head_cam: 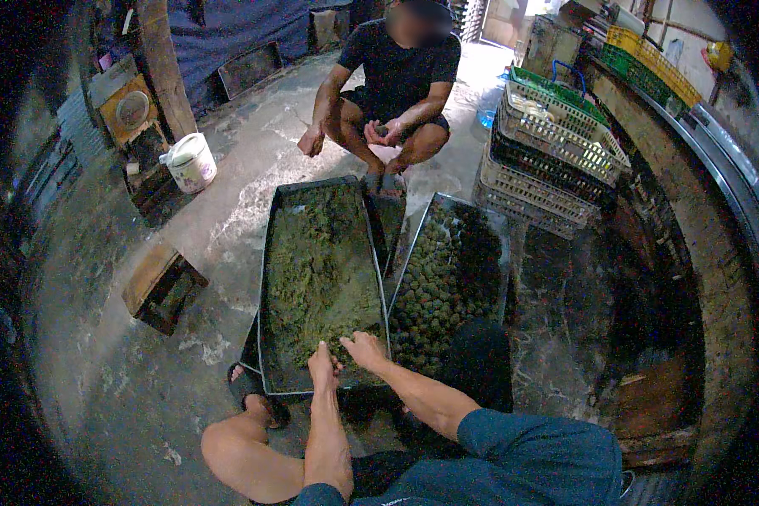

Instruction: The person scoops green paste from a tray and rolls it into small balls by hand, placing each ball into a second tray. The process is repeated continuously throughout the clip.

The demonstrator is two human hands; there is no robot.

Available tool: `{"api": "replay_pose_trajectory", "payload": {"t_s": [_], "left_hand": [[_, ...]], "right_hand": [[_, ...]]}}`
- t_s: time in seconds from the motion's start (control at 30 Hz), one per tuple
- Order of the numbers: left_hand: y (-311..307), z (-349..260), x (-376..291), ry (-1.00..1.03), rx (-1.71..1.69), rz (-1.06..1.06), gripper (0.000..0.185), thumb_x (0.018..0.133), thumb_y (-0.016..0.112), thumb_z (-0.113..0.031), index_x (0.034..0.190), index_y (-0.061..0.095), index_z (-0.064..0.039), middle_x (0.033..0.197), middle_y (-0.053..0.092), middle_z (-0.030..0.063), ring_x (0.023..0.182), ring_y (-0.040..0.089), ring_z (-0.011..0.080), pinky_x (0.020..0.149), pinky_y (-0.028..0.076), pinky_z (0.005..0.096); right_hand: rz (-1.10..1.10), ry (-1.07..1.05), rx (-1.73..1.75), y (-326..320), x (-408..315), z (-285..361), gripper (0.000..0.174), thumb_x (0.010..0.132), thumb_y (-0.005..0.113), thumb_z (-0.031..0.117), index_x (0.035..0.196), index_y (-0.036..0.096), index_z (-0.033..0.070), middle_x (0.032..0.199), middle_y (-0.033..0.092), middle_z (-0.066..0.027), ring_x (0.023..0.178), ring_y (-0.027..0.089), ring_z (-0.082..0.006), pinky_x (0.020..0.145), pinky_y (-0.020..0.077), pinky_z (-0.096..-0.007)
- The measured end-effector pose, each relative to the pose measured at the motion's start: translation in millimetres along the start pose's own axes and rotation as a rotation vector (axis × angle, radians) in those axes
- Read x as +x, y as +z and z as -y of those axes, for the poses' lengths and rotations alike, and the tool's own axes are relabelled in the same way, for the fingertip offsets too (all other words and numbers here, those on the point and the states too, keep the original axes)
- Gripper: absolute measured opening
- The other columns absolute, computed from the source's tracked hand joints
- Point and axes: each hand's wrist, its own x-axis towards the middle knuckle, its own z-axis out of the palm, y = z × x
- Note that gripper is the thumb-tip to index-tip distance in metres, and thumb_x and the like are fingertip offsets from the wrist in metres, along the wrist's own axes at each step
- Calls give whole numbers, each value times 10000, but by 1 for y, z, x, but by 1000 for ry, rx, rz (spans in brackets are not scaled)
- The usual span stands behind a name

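A long metal tray (260, 297) lies before me, spread with a crumbly green, moist-looking mass (316, 272). Over the tray's near end, my left hand (324, 367) has its thumb raised and its fingers curled. Beside it, my right hand (365, 351) reaches in from the right, fingertips at the green mass. Whether either hand has some of it between the fingers is too small to tell. To the right, a second metal tray (505, 278) is filled with many small round greenish balls (427, 278); the right part of them is in dark shadow.
A person (398, 82) squats beyond the trays, a small dark ball in one hand. Stacked plastic crates (544, 171) stand at the back right. A wooden stool (164, 284) and a white lidded bucket (191, 163) are on the concrete floor (228, 215) at left.
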Motion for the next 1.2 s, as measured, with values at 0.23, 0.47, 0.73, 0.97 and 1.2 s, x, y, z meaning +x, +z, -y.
{"api": "replay_pose_trajectory", "payload": {"t_s": [0.23,0.47,0.73,0.97,1.2], "left_hand": [[0,5,13,-35,40,22,267,886,479,-288,810,497,-33,584,508,58,428,448,137,339,289,281],[0,20,17,38,-16,-65,313,887,454,-301,685,485,-65,529,463,45,407,394,144,353,256,296],[-9,10,20,-28,-402,96,292,881,459,-302,693,480,-79,581,495,39,413,410,140,351,265,281],[-22,23,26,-35,-506,-112,324,867,497,-334,660,473,-86,579,480,23,404,399,118,324,227,247],[-13,18,30,-7,-572,-50,236,888,479,-289,790,502,-76,615,484,23,406,400,121,353,288,254]], "right_hand": [[218,87,37,-5,1,5,436,804,534,381,878,552,-48,819,607,-236,788,590,-386,720,472,-464],[157,130,53,-29,-7,20,504,771,567,437,809,586,-66,851,604,-245,817,599,-359,714,457,-447],[185,75,28,4,1,-5,412,785,542,364,838,609,-39,829,620,-215,797,603,-352,721,454,-442],[104,27,44,-15,-4,11,436,815,521,378,719,588,-42,727,599,-216,736,596,-356,687,443,-441],[120,168,280,-11,0,9,366,827,522,374,810,590,15,723,590,-135,656,576,-264,607,449,-389]]}}
